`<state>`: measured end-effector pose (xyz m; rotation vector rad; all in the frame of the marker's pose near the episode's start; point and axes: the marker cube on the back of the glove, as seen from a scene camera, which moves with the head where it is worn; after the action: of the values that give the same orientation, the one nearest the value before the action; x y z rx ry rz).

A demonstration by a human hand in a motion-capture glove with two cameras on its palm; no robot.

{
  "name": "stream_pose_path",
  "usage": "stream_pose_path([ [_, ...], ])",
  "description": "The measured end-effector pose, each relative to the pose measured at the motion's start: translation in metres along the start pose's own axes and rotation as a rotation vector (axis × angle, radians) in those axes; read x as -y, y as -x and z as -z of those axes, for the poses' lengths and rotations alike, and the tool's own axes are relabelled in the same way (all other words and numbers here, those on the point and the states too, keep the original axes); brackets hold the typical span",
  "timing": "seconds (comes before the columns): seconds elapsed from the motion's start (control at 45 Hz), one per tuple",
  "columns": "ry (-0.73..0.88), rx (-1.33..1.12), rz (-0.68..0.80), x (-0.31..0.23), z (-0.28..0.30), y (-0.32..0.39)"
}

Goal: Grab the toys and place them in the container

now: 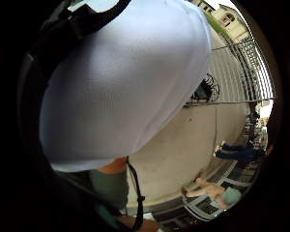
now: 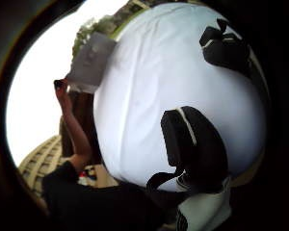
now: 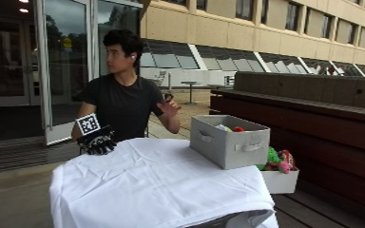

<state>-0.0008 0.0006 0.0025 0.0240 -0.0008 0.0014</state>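
No pick is under way: the gloved right hand (image 3: 98, 143) rests on the white-clothed table (image 3: 163, 180) at its far left edge, grip loosely curled on nothing, so it must next reach right to the toys (image 3: 276, 160) beside the grey container (image 3: 228, 140).

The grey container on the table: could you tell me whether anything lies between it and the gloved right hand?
Nothing visible does: only bare white tablecloth lies between the gloved right hand, resting at the table's far edge, and the grey container.
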Motion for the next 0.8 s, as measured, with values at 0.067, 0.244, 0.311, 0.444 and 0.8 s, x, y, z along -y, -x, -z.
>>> stream_pose_path([
  [0.067,-0.047,-0.007,-0.010,0.002,-0.005,0.002],
  [0.244,-0.124,-0.003,-0.041,0.005,-0.013,0.003],
  [0.311,-0.164,0.012,-0.015,0.007,-0.014,0.000],
  [0.444,-0.193,0.015,0.041,0.010,-0.016,-0.004],
  [0.8,-0.171,0.048,0.003,0.004,-0.016,-0.004],
])
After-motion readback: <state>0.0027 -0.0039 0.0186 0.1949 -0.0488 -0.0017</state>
